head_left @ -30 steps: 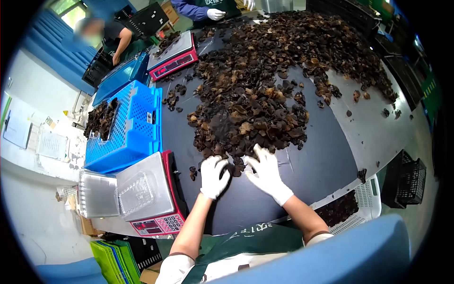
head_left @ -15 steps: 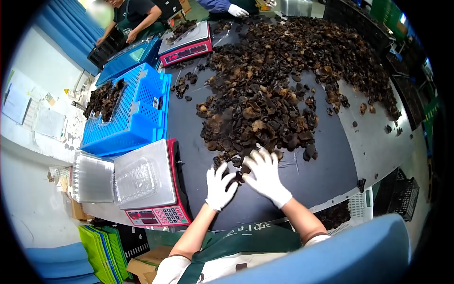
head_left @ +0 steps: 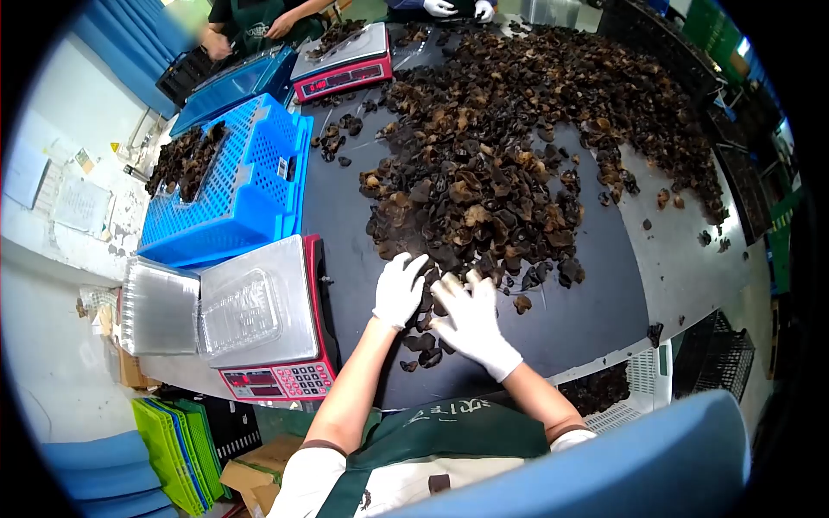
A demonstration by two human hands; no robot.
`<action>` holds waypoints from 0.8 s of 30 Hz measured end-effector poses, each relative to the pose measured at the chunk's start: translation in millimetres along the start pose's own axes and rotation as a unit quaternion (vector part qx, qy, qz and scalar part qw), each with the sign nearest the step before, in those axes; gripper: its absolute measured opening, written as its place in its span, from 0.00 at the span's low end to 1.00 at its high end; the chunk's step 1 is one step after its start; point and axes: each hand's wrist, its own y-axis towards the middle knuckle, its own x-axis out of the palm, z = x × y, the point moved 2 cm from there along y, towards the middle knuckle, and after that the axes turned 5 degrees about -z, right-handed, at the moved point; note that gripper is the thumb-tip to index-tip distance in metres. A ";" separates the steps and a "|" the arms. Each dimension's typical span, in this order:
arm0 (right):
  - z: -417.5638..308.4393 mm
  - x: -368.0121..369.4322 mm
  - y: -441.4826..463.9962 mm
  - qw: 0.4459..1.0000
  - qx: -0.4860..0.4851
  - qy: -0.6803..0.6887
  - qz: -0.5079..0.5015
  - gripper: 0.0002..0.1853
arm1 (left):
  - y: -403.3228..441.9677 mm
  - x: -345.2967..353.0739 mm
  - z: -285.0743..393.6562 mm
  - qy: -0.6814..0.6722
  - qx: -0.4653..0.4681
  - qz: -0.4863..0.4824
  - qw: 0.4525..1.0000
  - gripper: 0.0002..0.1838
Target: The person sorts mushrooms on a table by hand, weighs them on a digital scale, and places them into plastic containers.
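Observation:
A large heap of dark brown wood ear mushrooms (head_left: 484,198) covers much of the black tabletop. My left hand (head_left: 400,291), in a white glove, touches the heap's near edge with its fingers stretched forward and the thumb apart. Beside it, my right hand (head_left: 471,324), also gloved, lies over the near edge with its fingers spread; the fingertips are slightly blurred. Between and just below the hands are several loose wood ear pieces (head_left: 421,344). Neither hand visibly grips a piece.
On my left stands a red scale (head_left: 285,380) bearing a clear plastic tray (head_left: 242,315), beside stacked clear trays (head_left: 160,306). Behind it are a blue crate (head_left: 259,198) and a second scale (head_left: 345,79). Co-workers' hands (head_left: 440,9) show across the table. A white basket (head_left: 648,380) sits lower right.
My left hand has moved forward to the heap's edge. Several wood ear pieces now lie on the near side, below my hands. Across the table, the co-workers' hands have shifted.

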 end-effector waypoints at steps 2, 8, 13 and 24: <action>-18.8 7.8 -19.1 0.997 -0.049 0.032 -0.048 0.28 | 7.4 -1.5 1.8 0.043 0.004 -0.046 0.998 0.23; -30.5 -17.9 -66.3 0.986 -0.072 0.147 -0.018 0.22 | 3.1 5.9 -13.9 -0.021 0.016 -0.002 1.000 0.12; -3.3 -50.9 -87.6 0.974 0.017 0.217 0.061 0.15 | -4.8 -8.3 -23.3 -0.214 -0.091 0.100 0.967 0.07; 25.7 -15.9 -78.1 0.984 0.068 0.120 0.110 0.17 | -9.5 -33.8 187.1 -0.356 0.210 -0.131 0.901 0.18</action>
